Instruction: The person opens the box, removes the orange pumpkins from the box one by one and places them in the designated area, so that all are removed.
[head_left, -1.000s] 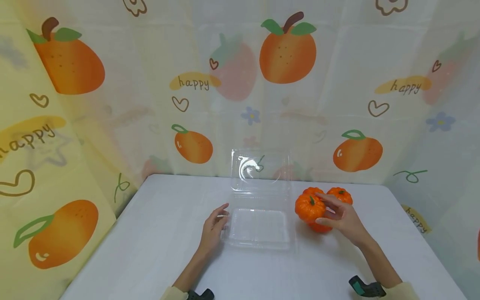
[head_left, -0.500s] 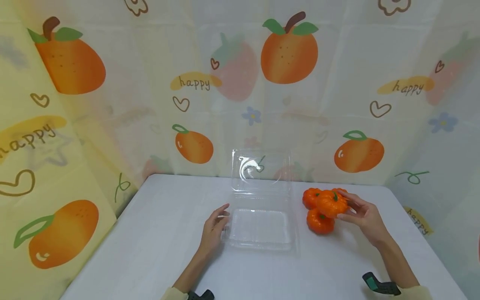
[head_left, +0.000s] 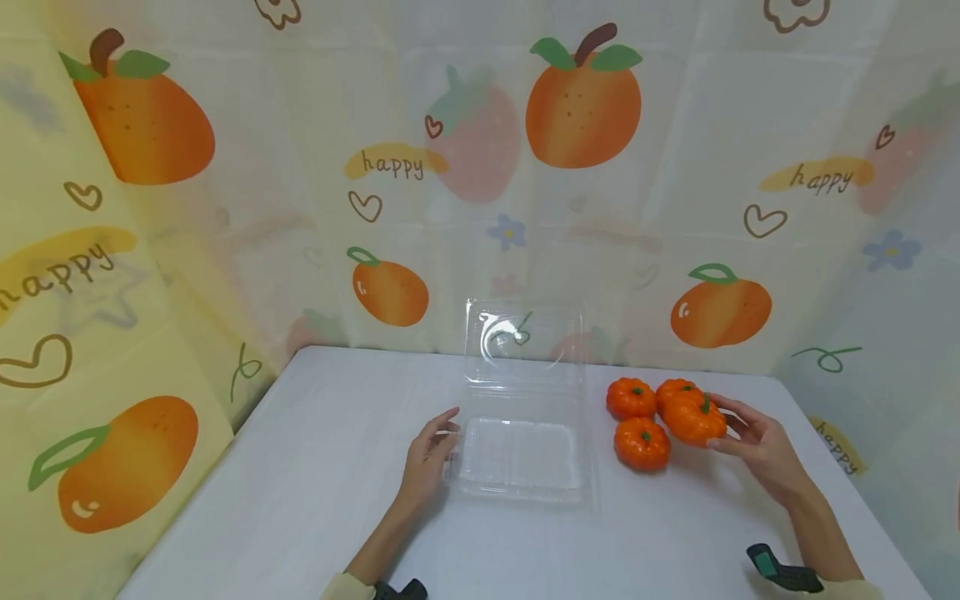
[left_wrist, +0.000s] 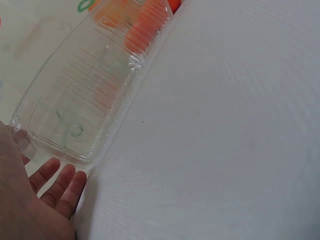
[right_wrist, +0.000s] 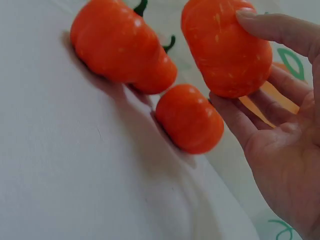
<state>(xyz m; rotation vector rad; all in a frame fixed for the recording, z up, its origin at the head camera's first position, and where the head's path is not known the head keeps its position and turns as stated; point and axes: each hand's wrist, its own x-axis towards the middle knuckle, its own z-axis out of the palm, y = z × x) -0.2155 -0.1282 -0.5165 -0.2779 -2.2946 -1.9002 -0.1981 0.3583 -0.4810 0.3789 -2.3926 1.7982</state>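
Note:
My right hand point(head_left: 768, 454) pinches a small orange toy pumpkin point(head_left: 694, 419) between thumb and fingers. In the right wrist view this pumpkin point(right_wrist: 227, 50) is raised off the table, its green stem hidden. Three similar pumpkins stand on the table to its left: one at the back point(head_left: 631, 398), one in front point(head_left: 642, 444), and one point(head_left: 678, 390) partly covered by the held pumpkin. A clear plastic clamshell box point(head_left: 519, 454) lies with its lid point(head_left: 523, 342) raised. My left hand point(head_left: 429, 462) rests at the box's left side, its fingers point(left_wrist: 65, 185) fairly straight beside the plastic wall.
The white table point(head_left: 300, 483) ends at a curtain point(head_left: 247, 167) printed with oranges, hearts and words, which also runs along the left and right sides. The raised lid stands close to the table's back edge.
My right hand has carried its pumpkin to the right, from over the front and back-left pumpkins to in front of the rear-right one. My left hand and the box have stayed put.

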